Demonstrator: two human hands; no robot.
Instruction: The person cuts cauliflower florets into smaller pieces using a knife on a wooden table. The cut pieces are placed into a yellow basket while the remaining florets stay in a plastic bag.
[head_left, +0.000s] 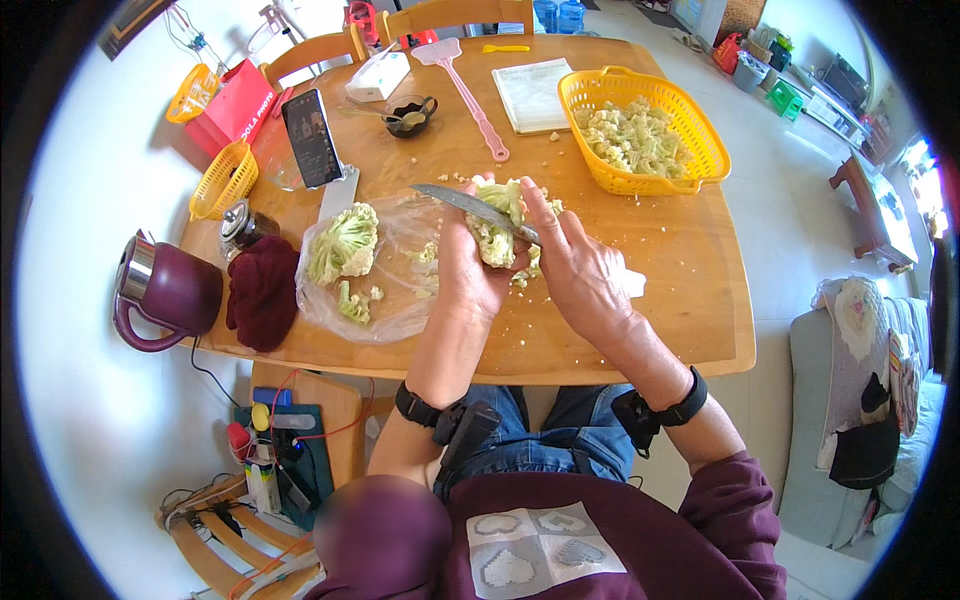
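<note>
My left hand (472, 274) cradles a piece of cauliflower (495, 244) above the wooden table. In my right hand (585, 266) is a knife (469, 202), its blade lying across the cauliflower and pointing left. The knife's white handle end (634, 283) shows beyond my palm; the rest of the grip is covered by my fingers. Left of my hands, a larger cauliflower chunk (345, 244) and a small floret (354, 304) lie on a clear plastic bag (390, 326). Crumbs of cauliflower are scattered under and around my hands.
A yellow plastic basket (716, 150) of cut florets stands at the back right. Behind my hands lie a pink fly swatter (469, 94) and a notebook (532, 94). A propped phone (311, 139), a dark cup (409, 116), a maroon cloth (262, 292) and an electric kettle (180, 289) occupy the left.
</note>
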